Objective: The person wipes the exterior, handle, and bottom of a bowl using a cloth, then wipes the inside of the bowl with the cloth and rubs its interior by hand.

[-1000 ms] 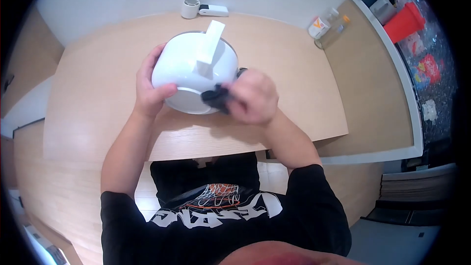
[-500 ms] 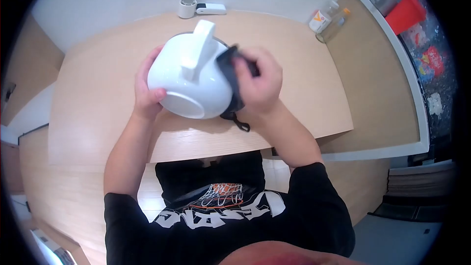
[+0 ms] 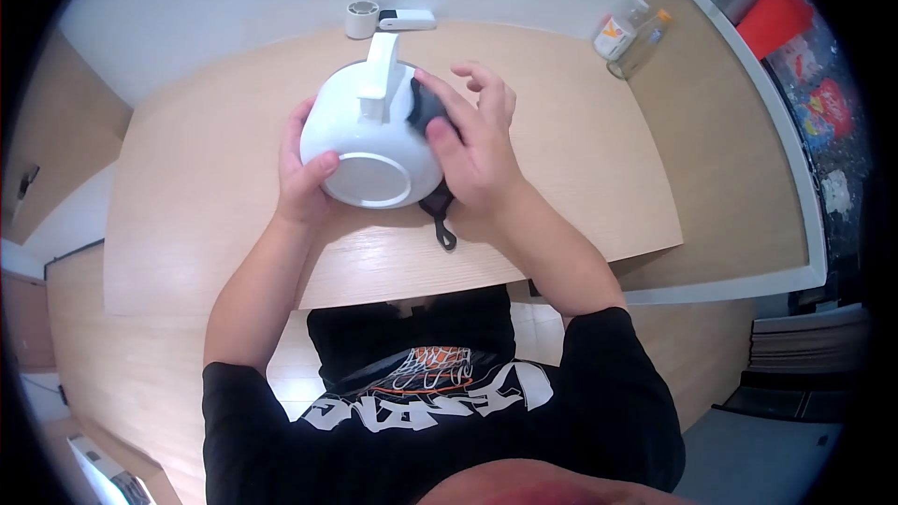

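A white, glossy, round-bodied pot (image 3: 341,108) is held tilted above the table, its base ring facing me and its blocky white handle pointing up and away. My left hand (image 3: 307,168) grips the pot's left side, thumb over the lower edge near the base. On the opposite side, my right hand (image 3: 477,136) presses a black cloth (image 3: 427,110) against the pot with thumb and index finger, while its other fingers are raised and spread. A dark piece with a loop (image 3: 440,215) hangs below the right palm. The pot's far side and opening are hidden.
The pale wooden table (image 3: 206,168) spans the view. At the back stand a white cylinder (image 3: 362,21) and a small white device (image 3: 408,21). Two bottles (image 3: 641,45) stand at the back right by the partition (image 3: 730,131). Beyond it is a red container (image 3: 776,17).
The pot has turned slightly, its handle now more upright and its base ring facing me more. My right hand has shifted left and its outer fingers have lifted off the cloth.
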Motion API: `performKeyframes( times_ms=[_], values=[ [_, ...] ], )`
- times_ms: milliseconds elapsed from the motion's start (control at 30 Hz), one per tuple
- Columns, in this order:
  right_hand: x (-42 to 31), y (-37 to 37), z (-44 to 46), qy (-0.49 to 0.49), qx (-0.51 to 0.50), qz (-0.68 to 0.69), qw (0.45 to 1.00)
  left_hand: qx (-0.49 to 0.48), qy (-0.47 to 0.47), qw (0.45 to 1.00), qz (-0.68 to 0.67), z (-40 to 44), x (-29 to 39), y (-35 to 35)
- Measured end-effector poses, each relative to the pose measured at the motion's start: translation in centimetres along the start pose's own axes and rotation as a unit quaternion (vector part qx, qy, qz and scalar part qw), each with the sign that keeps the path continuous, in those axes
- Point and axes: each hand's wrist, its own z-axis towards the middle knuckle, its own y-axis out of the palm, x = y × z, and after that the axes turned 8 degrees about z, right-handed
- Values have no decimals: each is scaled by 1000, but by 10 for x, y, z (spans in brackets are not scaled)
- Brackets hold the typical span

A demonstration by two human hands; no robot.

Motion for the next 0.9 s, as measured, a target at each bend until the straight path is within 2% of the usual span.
performKeyframes(
  times_ms=[100,133,167,233,333,367,467,500,533,567,600,633,733,767,867,900],
  values=[
    [24,4,-1,83,6,-2,997,2,-18,1000,-9,4,-7,-4],
    [31,4,-1,167,23,109,980,-14,-28,999,-14,6,-7,-5],
    [37,3,0,248,41,217,943,-31,-37,999,-19,8,-7,-6],
    [47,-8,8,311,42,387,867,-64,-51,996,-27,12,-3,-7],
    [67,-13,14,287,204,488,799,-98,-47,994,-18,16,5,-4],
    [76,-14,15,280,232,547,754,-101,-38,994,-4,17,7,-5],
    [74,-24,23,334,151,682,633,-137,-39,990,19,21,12,-10],
    [65,-24,19,358,140,653,653,-152,-43,987,23,22,13,-11],
    [68,-18,17,368,90,521,765,-148,-46,988,22,23,13,-12],
    [79,-9,10,366,37,372,852,-145,-49,988,21,23,13,-12],
    [88,0,2,350,-18,211,912,-140,-51,989,20,22,13,-13],
    [92,6,-1,323,-14,165,932,-138,-50,989,22,23,13,-14],
    [108,9,0,382,54,138,912,-134,-52,989,22,26,8,-16],
    [67,-7,16,415,73,140,896,-132,-53,990,18,26,7,-16],
    [105,-37,31,523,46,284,802,-127,-49,990,25,30,2,-18],
    [109,-48,35,580,66,321,746,-125,-46,991,30,31,0,-18]
  ],
)
